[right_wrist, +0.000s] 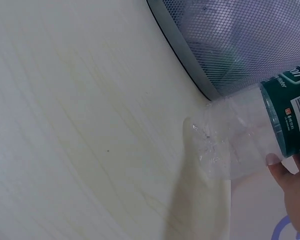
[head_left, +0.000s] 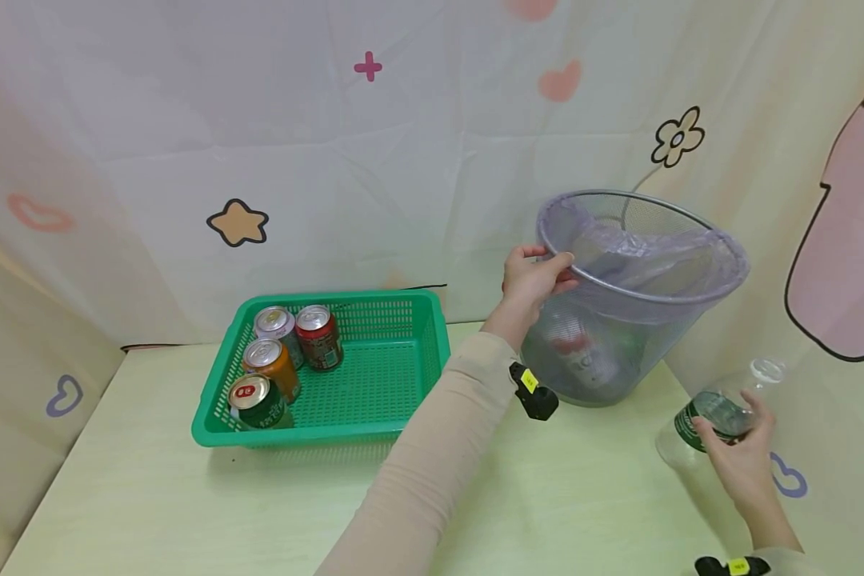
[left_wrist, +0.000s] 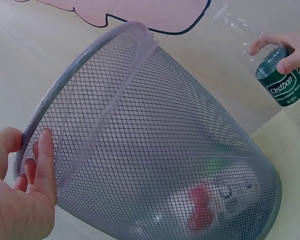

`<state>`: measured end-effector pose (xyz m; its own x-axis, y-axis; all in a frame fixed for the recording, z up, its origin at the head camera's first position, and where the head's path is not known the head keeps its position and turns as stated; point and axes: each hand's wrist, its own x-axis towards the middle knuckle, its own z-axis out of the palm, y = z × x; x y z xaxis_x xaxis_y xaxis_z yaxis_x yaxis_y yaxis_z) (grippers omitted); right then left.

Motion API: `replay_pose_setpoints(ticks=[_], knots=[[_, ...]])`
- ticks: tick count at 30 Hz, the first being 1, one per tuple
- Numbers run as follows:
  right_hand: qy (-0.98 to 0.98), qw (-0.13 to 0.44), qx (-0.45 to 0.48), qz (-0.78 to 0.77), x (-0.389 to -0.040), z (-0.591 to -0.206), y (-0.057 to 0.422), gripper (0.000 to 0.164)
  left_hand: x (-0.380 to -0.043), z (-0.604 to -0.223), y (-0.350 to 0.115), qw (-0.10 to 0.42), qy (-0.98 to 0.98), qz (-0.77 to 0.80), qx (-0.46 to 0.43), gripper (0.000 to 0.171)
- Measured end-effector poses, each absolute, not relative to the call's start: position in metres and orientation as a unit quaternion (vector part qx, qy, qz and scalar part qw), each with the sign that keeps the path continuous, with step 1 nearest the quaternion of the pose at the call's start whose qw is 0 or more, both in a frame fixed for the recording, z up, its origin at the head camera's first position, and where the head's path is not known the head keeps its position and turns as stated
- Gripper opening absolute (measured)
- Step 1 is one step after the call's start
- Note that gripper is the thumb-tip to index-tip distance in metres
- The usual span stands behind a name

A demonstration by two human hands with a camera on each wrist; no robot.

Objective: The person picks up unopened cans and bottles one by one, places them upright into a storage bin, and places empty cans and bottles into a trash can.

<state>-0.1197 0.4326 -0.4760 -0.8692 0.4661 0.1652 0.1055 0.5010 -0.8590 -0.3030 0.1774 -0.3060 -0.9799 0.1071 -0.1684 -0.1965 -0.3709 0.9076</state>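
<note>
My left hand (head_left: 533, 282) grips the near-left rim of a wire mesh wastebasket (left_wrist: 155, 135), thumb on one side and fingers on the other. A thin purple bag (head_left: 641, 248) lines the basket, folded over its rim. Through the mesh, a bottle with a red and white label (head_left: 579, 352) shows at the bottom. To the right of the basket, my right hand (head_left: 742, 452) holds a clear plastic bottle (right_wrist: 235, 135) with a green label round its middle. It leans, its neck pointing up and away from me, and its base is close over the table.
A green plastic basket (head_left: 396, 438) stands left of the wastebasket. Several drink cans stand in its left half, among them an orange can (head_left: 272, 370) and a red can (head_left: 319, 338). A patterned cloth (head_left: 331, 200) hangs behind and beside the table (head_left: 317, 512).
</note>
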Motion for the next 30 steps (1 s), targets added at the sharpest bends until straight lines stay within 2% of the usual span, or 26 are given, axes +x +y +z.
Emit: replay_pose_setpoints(ticks=[17, 30], knots=[[-0.871, 0.184, -0.182, 0.417, -0.116, -0.448, 0.437, 0.083, -0.306, -0.310, 0.179, 0.089, 0.545, 0.833, -0.035, 0.030], [-0.883, 0.208, -0.154, 0.392, -0.119, -0.432, 0.445, 0.082, -0.305, -0.310, 0.179, 0.091, 0.546, 0.832, -0.036, 0.031]])
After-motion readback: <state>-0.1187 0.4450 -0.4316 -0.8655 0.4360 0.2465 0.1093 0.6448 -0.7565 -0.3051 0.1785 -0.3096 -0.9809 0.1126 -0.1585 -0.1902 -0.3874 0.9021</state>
